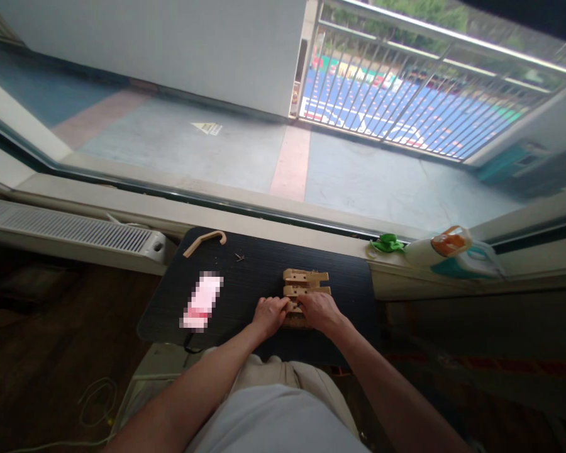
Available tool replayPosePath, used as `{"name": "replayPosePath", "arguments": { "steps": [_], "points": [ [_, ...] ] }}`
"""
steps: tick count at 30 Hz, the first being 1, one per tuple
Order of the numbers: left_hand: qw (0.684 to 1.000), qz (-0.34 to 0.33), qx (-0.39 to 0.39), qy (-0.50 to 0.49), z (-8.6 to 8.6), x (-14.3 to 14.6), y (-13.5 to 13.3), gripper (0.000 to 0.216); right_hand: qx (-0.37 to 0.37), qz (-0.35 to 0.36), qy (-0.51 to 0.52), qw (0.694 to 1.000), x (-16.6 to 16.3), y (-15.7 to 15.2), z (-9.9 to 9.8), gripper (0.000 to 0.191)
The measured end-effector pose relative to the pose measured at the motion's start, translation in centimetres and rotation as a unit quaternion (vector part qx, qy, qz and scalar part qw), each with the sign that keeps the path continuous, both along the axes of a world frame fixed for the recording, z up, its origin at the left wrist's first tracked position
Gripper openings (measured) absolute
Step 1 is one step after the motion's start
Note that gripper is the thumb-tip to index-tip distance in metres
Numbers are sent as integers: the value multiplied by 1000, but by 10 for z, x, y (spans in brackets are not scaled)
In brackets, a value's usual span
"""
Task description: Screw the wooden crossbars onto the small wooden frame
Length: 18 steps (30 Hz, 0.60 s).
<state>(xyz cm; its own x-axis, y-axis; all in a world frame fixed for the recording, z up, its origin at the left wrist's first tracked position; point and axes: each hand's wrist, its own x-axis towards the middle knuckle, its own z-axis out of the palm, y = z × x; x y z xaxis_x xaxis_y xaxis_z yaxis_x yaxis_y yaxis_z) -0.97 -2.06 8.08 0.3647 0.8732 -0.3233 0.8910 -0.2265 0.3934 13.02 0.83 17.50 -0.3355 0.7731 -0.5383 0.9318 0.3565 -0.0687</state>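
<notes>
On the dark table (259, 251) lies a wooden piece with prongs (306, 276), light brown, with small dark holes along its bars. My left hand (270, 314) is closed at its left edge, the fingertips pressed to the wood. From the right, my right hand (321, 309) reaches over the lower bars, fingers curled; what they pinch is too small to name. My hands cover part of the wooden piece. A hooked wooden strip (205, 241) rests at the table's far left corner, and several small screws or nails (239, 257) lie near it.
A blurred pink-and-white object (202, 302) lies on the table's left side. Behind the table runs a window sill with a green item (387, 243) and a white bottle (424, 251). A white radiator (75, 233) stands at left; a cable (97, 399) trails on the floor.
</notes>
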Motion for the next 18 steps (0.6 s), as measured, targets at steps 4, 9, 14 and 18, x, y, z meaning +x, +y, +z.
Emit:
{"name": "replayPosePath", "arguments": {
  "steps": [4,9,14,18],
  "points": [
    [1000,1,-4,-2,-1,0,0,26,4,-13,-8,1000,0,0,-1,29],
    [1000,12,-14,-1,-2,1,0,25,-7,31,-8,999,3,2,7,25],
    [1000,10,1,-9,-5,0,-1,25,-17,48,-12,999,5,4,6,26],
    [1000,13,-12,-7,-4,0,-1,26,-14,38,-11,999,5,5,-1,24]
  ]
}}
